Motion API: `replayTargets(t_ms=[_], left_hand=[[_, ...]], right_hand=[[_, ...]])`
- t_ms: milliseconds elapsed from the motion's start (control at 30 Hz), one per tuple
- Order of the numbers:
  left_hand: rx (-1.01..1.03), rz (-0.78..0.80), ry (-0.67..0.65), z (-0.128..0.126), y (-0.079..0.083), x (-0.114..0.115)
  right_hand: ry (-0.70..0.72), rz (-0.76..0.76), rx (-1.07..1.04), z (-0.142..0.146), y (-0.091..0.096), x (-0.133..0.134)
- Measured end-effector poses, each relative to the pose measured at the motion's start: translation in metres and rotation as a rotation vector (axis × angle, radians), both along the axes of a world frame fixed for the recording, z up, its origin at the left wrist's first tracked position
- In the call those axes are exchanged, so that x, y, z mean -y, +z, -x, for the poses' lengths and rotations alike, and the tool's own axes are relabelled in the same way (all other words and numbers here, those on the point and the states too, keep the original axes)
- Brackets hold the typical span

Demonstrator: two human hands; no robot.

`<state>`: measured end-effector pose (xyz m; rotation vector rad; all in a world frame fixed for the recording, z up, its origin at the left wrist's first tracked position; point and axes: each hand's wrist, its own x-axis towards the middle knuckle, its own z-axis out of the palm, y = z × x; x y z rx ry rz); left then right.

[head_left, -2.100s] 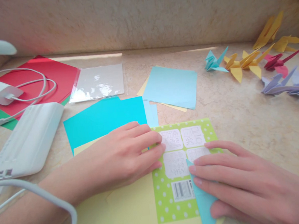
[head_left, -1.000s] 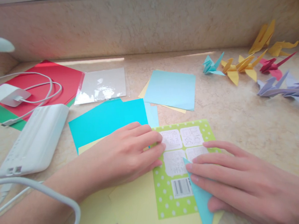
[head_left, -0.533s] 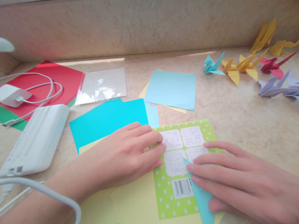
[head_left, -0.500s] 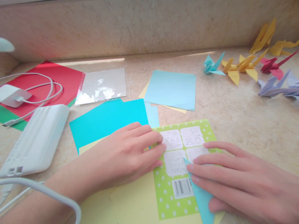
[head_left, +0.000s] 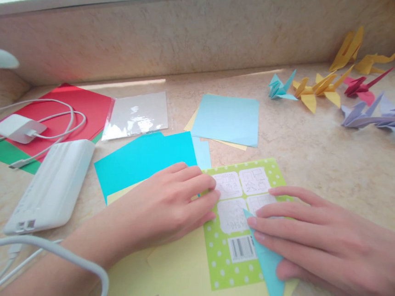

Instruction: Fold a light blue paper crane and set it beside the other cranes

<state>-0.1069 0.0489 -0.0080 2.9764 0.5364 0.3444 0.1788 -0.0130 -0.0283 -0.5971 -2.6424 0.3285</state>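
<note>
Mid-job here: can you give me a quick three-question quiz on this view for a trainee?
1. Which hand covers part of the folded blue paper?
2. True or false: the white power bank lies to the right of the green dotted card.
3. Fill the gap: the white charger lies on a ___ sheet.

Key:
1. The right hand.
2. False; it lies to the left.
3. Red.

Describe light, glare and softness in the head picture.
Head view: white glare on the clear packet; thin bright strips at the back of the counter; the green dotted sheet's finest details too soft to make out; dark top-right corner.
</note>
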Motion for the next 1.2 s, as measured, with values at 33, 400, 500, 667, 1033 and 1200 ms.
replayTargets(t_ms=[33, 400, 500, 667, 1033, 1200], left_hand=[[-0.001, -0.002, -0.001, 0.000, 0.000, 0.000], [-0.017, -0.015, 0.002, 0.001, -0.002, 0.000], [-0.025, -0.033, -0.002, 0.002, -0.003, 0.000], [-0.042, -0.050, -0.015, 0.003, -0.003, 0.000], [-0.002, -0.093, -0.042, 0.004, 0.001, -0.002], [-0.048, -0.161, -0.032, 0.006, 0.003, -0.003]], right_hand=[[-0.003, -0.001, -0.001, 0.000, -0.001, 0.000], [0.012, 0.006, 0.044, -0.006, -0.002, 0.003], [0.022, 0.010, 0.023, -0.006, 0.002, 0.000], [0.013, -0.015, -0.002, -0.008, 0.008, -0.003], [0.110, -0.069, -0.037, -0.007, 0.032, 0.000], [0.068, -0.077, -0.008, 0.000, 0.024, 0.005]])
